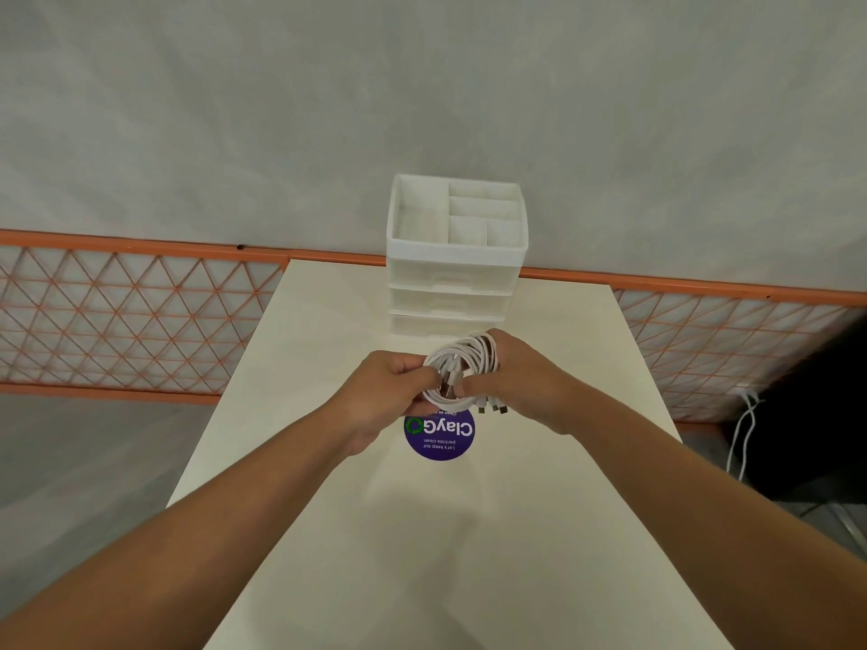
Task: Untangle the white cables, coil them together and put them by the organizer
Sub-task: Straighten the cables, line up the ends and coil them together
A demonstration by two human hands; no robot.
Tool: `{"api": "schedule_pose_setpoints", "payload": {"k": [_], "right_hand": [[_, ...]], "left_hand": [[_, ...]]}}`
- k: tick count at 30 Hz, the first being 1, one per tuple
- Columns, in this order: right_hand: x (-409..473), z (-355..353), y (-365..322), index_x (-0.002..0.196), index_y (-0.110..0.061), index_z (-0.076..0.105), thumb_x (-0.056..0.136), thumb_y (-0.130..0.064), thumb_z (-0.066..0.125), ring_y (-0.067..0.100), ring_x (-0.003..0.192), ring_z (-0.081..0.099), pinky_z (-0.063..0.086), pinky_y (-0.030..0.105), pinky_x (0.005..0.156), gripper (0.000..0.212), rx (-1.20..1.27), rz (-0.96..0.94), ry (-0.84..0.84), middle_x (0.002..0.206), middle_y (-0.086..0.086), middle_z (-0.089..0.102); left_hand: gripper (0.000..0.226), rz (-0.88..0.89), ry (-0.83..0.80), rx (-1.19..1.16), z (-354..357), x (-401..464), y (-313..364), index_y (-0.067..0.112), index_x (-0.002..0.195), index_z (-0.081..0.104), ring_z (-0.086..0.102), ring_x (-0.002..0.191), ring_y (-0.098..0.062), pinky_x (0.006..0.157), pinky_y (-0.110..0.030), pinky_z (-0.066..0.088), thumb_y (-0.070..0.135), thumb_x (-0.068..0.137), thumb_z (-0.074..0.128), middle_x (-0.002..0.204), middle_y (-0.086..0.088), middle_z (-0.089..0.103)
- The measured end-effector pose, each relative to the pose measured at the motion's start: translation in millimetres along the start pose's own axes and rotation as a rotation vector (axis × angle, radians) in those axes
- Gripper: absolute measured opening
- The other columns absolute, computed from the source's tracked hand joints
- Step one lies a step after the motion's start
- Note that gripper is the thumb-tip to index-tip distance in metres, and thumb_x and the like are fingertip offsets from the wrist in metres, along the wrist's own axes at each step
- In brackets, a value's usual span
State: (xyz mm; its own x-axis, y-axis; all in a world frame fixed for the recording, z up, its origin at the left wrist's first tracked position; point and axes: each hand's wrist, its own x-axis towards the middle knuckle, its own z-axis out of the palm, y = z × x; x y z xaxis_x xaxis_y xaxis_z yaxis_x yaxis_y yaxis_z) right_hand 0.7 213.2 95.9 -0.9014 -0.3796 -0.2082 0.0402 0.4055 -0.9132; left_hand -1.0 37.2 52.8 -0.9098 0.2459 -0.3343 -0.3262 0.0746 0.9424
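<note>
A bundle of white cables [462,356] is wound into a round coil and held above the cream table [469,532], just in front of the white organizer [455,260]. My left hand [391,391] pinches the coil's left side, where a metal plug end sticks through. My right hand [520,368] grips the coil's right side. Several plug ends [492,408] hang below it. The organizer has an open divided top and three drawers.
A round purple sticker [438,436] lies on the table under my hands. An orange lattice railing [140,316] runs behind the table on both sides. Another white cord [746,429] hangs off to the right, beyond the table edge.
</note>
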Motion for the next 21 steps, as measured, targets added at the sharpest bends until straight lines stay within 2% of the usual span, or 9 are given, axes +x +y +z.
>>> {"api": "schedule_pose_setpoints", "payload": {"k": [4,9,13,18,21], "right_hand": [[1,-6,1,0.102,-0.008,0.065,0.081,0.002,0.066,0.002,0.051,0.058,0.041,0.013,0.045,0.024,0.059,0.025,-0.033,0.070,-0.003,0.066],[3,-7,7,0.110,-0.008,0.061,0.080,0.003,0.067,-0.002,0.050,0.060,0.042,0.011,0.045,0.033,0.079,0.054,-0.039,0.061,-0.012,0.067],[4,-8,8,0.114,-0.005,0.059,0.082,0.004,0.065,-0.003,0.055,0.061,0.044,0.011,0.047,0.034,0.112,0.034,-0.031,0.079,-0.004,0.066],[3,-15,8,0.117,-0.006,0.058,0.084,0.000,0.065,0.001,0.060,0.059,0.044,0.017,0.052,0.035,0.085,0.016,-0.040,0.079,-0.005,0.066],[2,-15,7,0.117,-0.006,0.057,0.084,-0.002,0.066,0.011,0.067,0.056,0.043,0.024,0.056,0.034,0.089,-0.004,-0.052,0.088,0.009,0.064]], "left_hand": [[0.024,0.029,-0.045,0.045,-3,-1,4,0.002,0.107,0.072,0.071,0.100,-0.032,0.093,-0.040,0.056,0.000,0.090,0.055,0.103,-0.018,0.075],[0.020,0.068,-0.039,0.115,-6,0,1,0.005,0.106,0.070,0.072,0.097,-0.029,0.094,-0.045,0.055,0.002,0.090,0.058,0.101,-0.014,0.075],[0.021,0.091,-0.021,0.079,-5,0,3,0.003,0.103,0.072,0.072,0.097,-0.032,0.093,-0.043,0.056,0.000,0.089,0.056,0.100,-0.015,0.076],[0.021,0.111,-0.056,-0.032,-6,-2,5,-0.003,0.108,0.070,0.068,0.104,-0.033,0.097,-0.037,0.053,0.003,0.094,0.056,0.108,-0.021,0.072],[0.023,0.107,-0.101,-0.112,-10,-2,5,-0.008,0.110,0.068,0.066,0.107,-0.031,0.100,-0.035,0.051,0.002,0.094,0.056,0.114,-0.025,0.069]]}}
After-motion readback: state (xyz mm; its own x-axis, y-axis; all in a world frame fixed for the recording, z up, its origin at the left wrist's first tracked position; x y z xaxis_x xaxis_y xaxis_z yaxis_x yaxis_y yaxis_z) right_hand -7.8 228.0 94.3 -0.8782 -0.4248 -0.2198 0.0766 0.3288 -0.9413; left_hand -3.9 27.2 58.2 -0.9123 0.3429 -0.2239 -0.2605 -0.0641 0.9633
